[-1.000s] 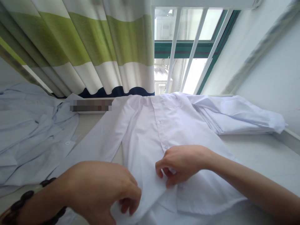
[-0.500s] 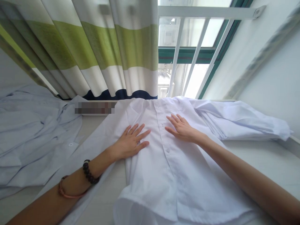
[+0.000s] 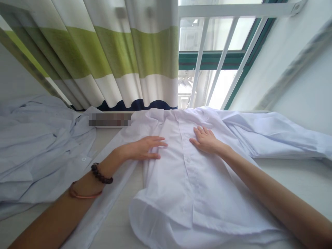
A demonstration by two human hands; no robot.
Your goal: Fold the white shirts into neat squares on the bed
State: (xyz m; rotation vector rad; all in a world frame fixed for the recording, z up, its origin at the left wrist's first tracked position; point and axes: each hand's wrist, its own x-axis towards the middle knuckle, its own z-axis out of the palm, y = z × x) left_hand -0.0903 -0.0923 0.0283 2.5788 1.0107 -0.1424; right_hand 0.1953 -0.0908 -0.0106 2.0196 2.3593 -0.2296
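A white button-up shirt (image 3: 171,190) lies spread front side up, its collar end toward the window and its hem toward me. One sleeve stretches out to the right; the other slants down to the left under my left forearm. My left hand (image 3: 142,148) is over the left side of the shirt's chest, fingers apart and pointing right, holding nothing; whether it touches the cloth I cannot tell. On the right side of the chest, beside the button strip, my right hand (image 3: 204,140) rests palm down with its fingers extended.
A heap of rumpled white garments (image 3: 38,148) lies at the left. Behind the shirt hang a green and white curtain (image 3: 111,52) and white window bars (image 3: 220,62). A pale wall (image 3: 306,93) rises on the right. The pale tabletop (image 3: 293,176) shows beside the shirt.
My left hand has turned from flat with spread fingers to pointing right, slightly higher. My right hand stays on the chest. The whole view has shifted slightly.
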